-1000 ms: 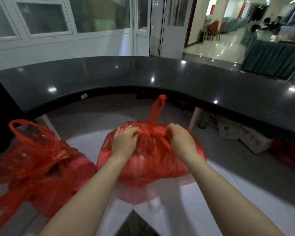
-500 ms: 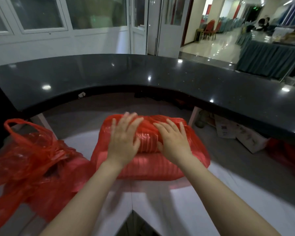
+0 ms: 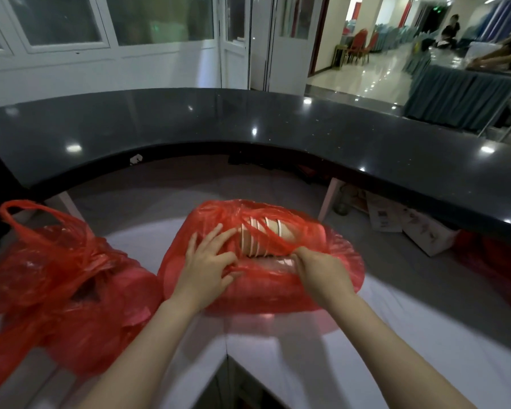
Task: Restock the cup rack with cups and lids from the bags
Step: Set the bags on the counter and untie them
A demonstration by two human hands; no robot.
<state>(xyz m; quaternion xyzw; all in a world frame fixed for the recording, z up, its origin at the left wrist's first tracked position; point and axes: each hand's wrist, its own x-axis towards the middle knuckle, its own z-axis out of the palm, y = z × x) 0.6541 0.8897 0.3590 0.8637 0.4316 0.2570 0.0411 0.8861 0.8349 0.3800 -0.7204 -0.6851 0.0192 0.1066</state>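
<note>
- Change from half a second ago: both palms were lying flat on closed red film, and now the middle bag (image 3: 263,293) is gaping open at the top.
- A stack of cups (image 3: 263,237) is showing through that gap, lying on its side inside the bag, white rims lined up, with thin red strands of film crossing over it.
- The right hand (image 3: 319,270) is no longer flat. Its fingers are curling in and pinching the film at the near edge of the opening, and a stretched strand is running up from that pinch.
- The left hand (image 3: 207,261) is staying spread, fingers fairly straight and fanned out, pressing on the bag's left side just beside the cups and gripping nothing that I can make out.
- A second ago a tied handle was standing up between the hands, and it is not standing now.
- The second bag (image 3: 56,284) is sitting where it was, crumpled, touching the middle bag's left side, one loop handle sticking up.
- Both bags are resting on the white counter (image 3: 307,364), which is meeting in a corner seam near the person.
- Beyond, a curved black countertop (image 3: 189,122) is sweeping round, glinting with ceiling lights.
- Cardboard boxes (image 3: 387,216) are lying on the floor beneath its right end.
- Behind it all, white-framed windows (image 3: 59,22) are lining the wall, and a hall on the right is showing red chairs (image 3: 359,44) and a skirted table (image 3: 455,93).
</note>
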